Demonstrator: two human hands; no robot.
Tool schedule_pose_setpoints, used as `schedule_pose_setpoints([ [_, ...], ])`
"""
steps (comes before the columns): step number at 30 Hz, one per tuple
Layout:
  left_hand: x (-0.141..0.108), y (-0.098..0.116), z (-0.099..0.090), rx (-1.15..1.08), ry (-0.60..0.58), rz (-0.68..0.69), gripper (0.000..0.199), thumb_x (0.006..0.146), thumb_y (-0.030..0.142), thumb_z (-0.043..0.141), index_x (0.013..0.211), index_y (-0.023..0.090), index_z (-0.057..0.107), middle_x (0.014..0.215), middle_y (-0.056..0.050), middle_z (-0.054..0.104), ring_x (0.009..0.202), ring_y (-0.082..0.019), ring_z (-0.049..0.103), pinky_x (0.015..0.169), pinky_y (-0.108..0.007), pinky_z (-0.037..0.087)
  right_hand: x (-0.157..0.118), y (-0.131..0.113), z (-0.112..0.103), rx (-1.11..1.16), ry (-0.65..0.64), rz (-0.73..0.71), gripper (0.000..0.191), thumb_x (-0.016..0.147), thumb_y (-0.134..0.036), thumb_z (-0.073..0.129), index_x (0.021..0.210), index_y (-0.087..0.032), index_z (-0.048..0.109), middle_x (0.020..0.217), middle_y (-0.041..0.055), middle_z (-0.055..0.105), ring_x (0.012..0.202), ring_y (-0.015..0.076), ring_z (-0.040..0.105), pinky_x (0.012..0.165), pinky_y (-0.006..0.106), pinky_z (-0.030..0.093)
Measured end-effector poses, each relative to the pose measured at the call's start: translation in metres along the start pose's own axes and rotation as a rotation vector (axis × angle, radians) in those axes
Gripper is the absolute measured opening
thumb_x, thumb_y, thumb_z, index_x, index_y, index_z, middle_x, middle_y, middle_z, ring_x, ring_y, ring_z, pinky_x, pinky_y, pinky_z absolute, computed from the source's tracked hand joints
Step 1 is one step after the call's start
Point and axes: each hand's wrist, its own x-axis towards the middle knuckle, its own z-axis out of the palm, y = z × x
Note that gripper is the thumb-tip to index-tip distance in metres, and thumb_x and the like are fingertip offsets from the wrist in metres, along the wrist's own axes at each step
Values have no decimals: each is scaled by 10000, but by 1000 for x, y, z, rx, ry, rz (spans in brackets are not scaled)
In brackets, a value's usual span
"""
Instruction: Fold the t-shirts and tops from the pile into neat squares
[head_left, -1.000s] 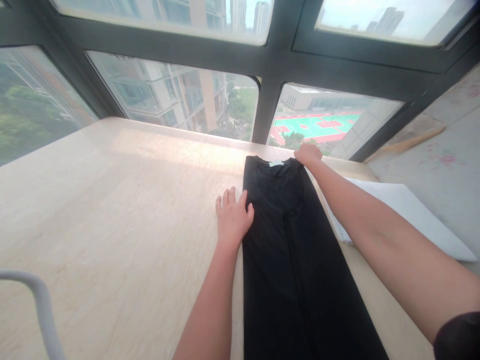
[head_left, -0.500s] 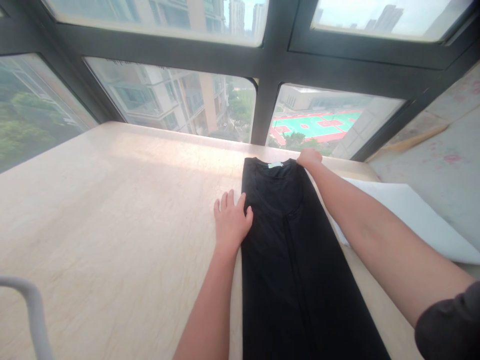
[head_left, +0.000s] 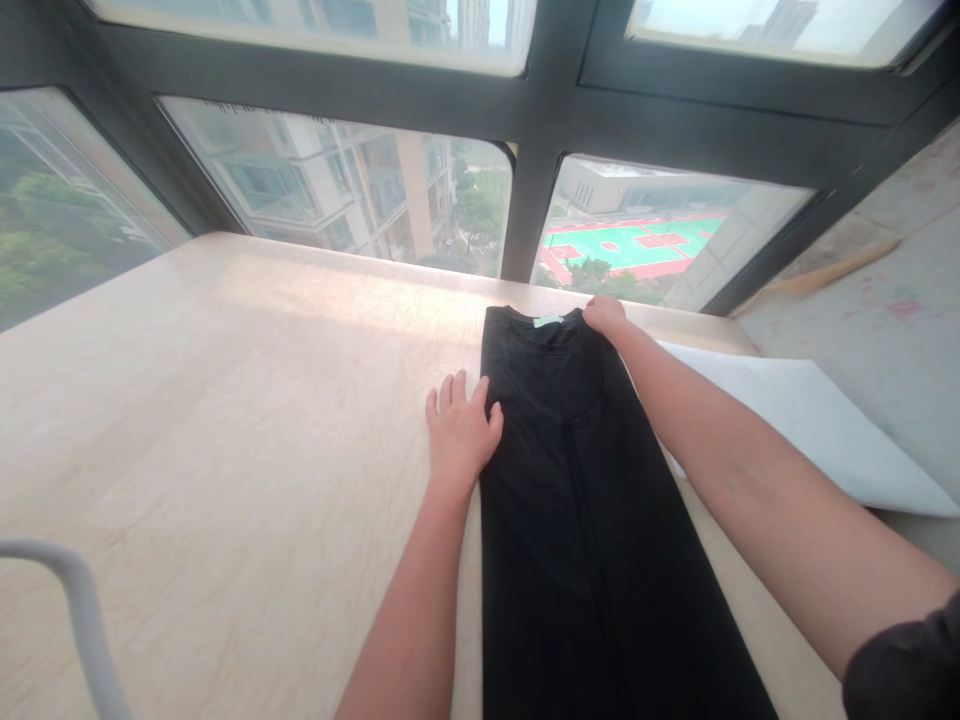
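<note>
A black shirt [head_left: 555, 520] lies folded lengthwise in a long strip, its round neckline and pale label [head_left: 548, 321] at the far end. My left hand [head_left: 461, 425] rests flat at the shirt's left edge, fingers spread, the thumb side touching the cloth. At the far right corner, beside the neckline, my right hand [head_left: 604, 313] has its fingers curled on the fabric. Its fingertips are partly hidden. The near end of the shirt runs out of view at the bottom.
The shirt is on a beige marble-patterned sill [head_left: 247, 450] below dark window frames [head_left: 337, 100]. A white sheet-like item [head_left: 810, 420] lies to the right, by the flower-patterned wall [head_left: 892, 300]. A grey curved tube [head_left: 82, 600] stands at the lower left.
My right hand has shifted slightly left at the shirt's far corner, which moved a little with it. My left hand stays at the left edge. The view has tilted slightly.
</note>
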Motion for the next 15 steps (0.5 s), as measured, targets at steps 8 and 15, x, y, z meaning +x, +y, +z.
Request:
schedule_pose_setpoints([
  [8,7,-10,-3,-115,34,45,556,946,512,434,1401,200,502,1456,-173,486,1332,-347,451,1110,-566,320,-124,-11,-12,75,-74,-212,578,895,-189,592,1445,-105,431,1523,201,368,1379,286,400,1116,403,392],
  [15,-22,-8,-17,-223,-16,257,512,924,432,520,1376,190,530,1489,-152,451,1385,-320,403,1117,-498,373,-315,55,-23,263,-41,-554,463,928,-195,466,1379,-105,520,1501,178,420,1417,283,360,1156,464,371],
])
